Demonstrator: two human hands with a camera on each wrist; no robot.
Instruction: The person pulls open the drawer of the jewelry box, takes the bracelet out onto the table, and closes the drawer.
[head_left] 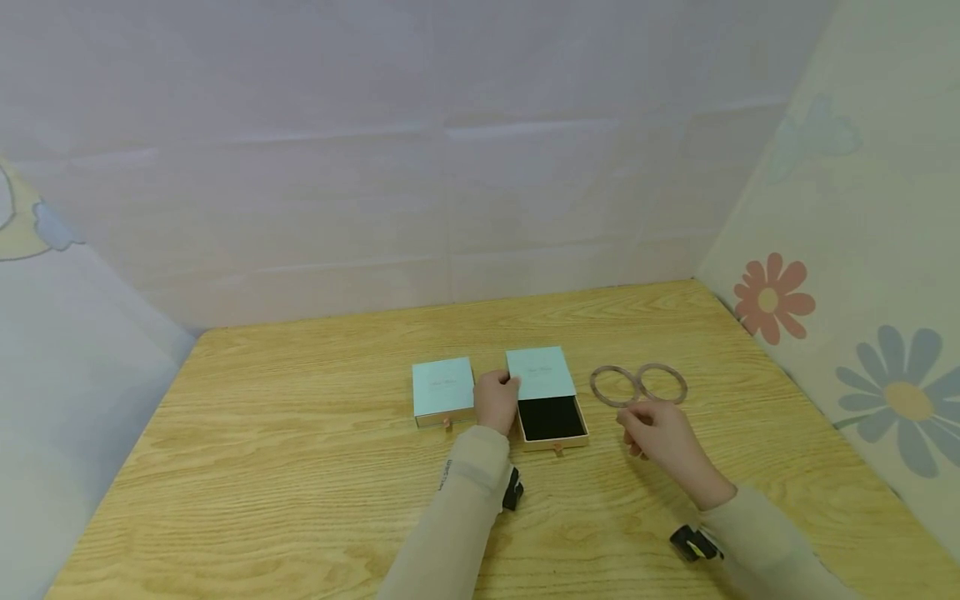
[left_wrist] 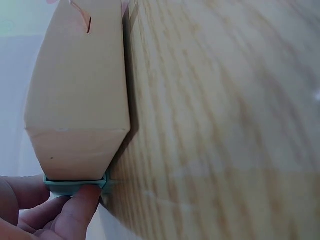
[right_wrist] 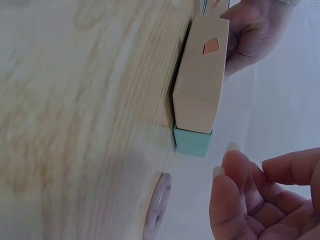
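My left hand [head_left: 495, 402] grips the left edge of a pale-blue sleeve [head_left: 542, 372] on a jewelry box; in the left wrist view a thumb and finger pinch its teal rim [left_wrist: 75, 188]. The box's cream drawer [head_left: 553, 445], lined in black, is slid partway out toward me. My right hand [head_left: 660, 433] hovers right of the drawer, its fingers loosely bent and holding nothing, as the right wrist view also shows. Just beyond it, two marbled bangles lie side by side, a left bangle [head_left: 594, 387] and a right bangle [head_left: 662, 365].
A second pale-blue jewelry box [head_left: 442, 387], its drawer pushed in, sits left of my left hand. Everything lies on a wood-grain table [head_left: 300, 467]. A pale wall [head_left: 450, 208] rises behind it, and a flower-patterned wall [head_left: 885, 292] stands on the right.
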